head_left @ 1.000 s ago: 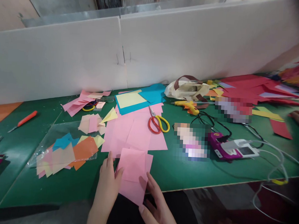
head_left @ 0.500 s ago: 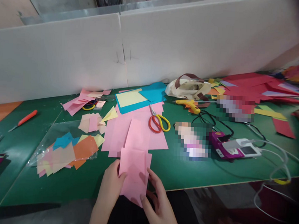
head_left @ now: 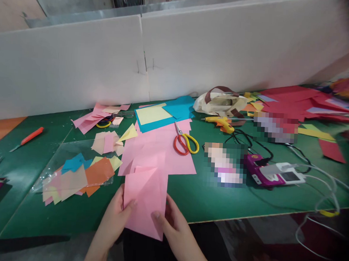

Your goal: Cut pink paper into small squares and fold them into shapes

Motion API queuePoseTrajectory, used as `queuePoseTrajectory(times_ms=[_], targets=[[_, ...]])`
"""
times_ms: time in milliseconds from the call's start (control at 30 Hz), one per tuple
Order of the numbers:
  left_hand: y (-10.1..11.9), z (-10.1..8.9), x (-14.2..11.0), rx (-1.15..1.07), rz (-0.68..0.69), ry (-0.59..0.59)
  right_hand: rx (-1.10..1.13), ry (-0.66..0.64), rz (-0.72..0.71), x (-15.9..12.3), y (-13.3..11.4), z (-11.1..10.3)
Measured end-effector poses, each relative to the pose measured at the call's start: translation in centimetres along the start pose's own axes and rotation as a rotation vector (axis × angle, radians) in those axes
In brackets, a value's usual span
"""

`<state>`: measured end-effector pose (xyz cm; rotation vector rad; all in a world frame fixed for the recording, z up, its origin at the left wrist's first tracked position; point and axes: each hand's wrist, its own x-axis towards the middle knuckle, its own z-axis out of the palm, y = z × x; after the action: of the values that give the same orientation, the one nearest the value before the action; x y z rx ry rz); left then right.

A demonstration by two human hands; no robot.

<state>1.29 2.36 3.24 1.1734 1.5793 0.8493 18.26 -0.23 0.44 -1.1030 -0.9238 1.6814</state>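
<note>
Both hands hold a folded sheet of pink paper (head_left: 145,203) near the table's front edge, above my lap. My left hand (head_left: 115,217) grips its left side, thumb on the face and fingers behind. On the right side, my right hand (head_left: 174,224) pinches it the same way, the fingers partly hidden. Beyond lie larger pink sheets (head_left: 180,164) on the green table. Scissors (head_left: 182,140) with one red and one yellow handle rest on them, blades pointing away from me.
Paper scraps (head_left: 99,173) and a clear plastic bag (head_left: 54,161) lie left; farther left is an orange-handled knife (head_left: 32,136). At right are a yellow glue gun (head_left: 221,123), a cloth bag (head_left: 206,104), a purple power strip (head_left: 252,169) with cables and red paper (head_left: 293,98). A white partition (head_left: 78,67) stands behind.
The pink paper in my hands has shifted left and now shows a wider face. Both hands have moved left with it, and the left thumb lies farther over the paper.
</note>
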Motion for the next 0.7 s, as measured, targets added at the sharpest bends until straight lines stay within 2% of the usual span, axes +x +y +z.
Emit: queuePoseTrajectory(times_ms=[33, 100, 133, 233, 300, 367, 433, 533, 700], targets=[[0.1, -0.1, 0.4, 0.048, 0.001, 0.017, -0.098, -0.075, -0.016, 0.7, -0.8, 0.2], [0.3, 0.2, 1.4, 0.225, 0.020, 0.138, -0.381, -0.090, -0.066, 2.5, -2.2, 0.6], [0.4, 0.5, 2.1, 0.319, 0.043, 0.203, -0.519, -0.039, -0.132, 3.6, -2.6, 0.8], [0.6, 2.0, 4.0, 0.490, 0.252, 0.349, -0.851, 0.129, -0.373, 6.8, -2.9, 1.4], [0.5, 3.3, 4.9, 0.557, 0.343, 0.392, -1.031, 0.194, -0.385, 8.4, -2.3, 1.5], [0.3, 4.3, 5.3, 0.621, 0.317, 0.377, -1.162, 0.147, -0.361, 9.3, -1.5, 1.4], [0.3, 4.9, 5.2, 0.667, 0.309, 0.369, -1.223, 0.114, -0.360, 9.5, -0.7, 1.3], [0.6, 4.7, 4.8, 0.626, 0.293, 0.346, -1.198, 0.108, -0.400, 9.3, 0.1, 1.3], [1.4, 3.0, 5.0, 0.417, 0.335, 0.397, -0.855, 0.143, -0.500, 9.1, -0.1, 1.5]])
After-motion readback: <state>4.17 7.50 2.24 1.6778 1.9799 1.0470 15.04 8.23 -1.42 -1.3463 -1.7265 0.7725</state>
